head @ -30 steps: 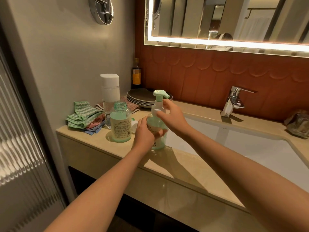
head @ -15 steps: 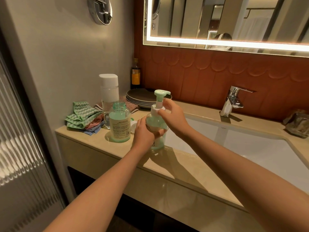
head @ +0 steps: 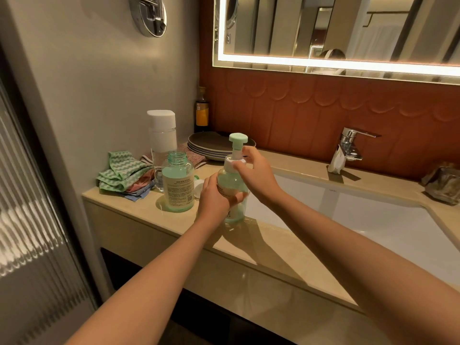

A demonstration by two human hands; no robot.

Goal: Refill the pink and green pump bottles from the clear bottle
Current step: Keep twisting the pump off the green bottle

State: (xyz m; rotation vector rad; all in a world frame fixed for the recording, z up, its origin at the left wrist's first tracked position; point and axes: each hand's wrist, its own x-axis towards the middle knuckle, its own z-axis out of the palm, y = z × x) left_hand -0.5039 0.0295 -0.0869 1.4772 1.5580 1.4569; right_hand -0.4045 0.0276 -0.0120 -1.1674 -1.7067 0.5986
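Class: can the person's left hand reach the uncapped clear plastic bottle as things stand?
Likely yes: the uncapped clear plastic bottle stands close beside the left hand, but its grip must first release the green pump bottle.

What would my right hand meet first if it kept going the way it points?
The collar of the green pump bottle, which the right hand grips; beyond it, probably the clear bottle.
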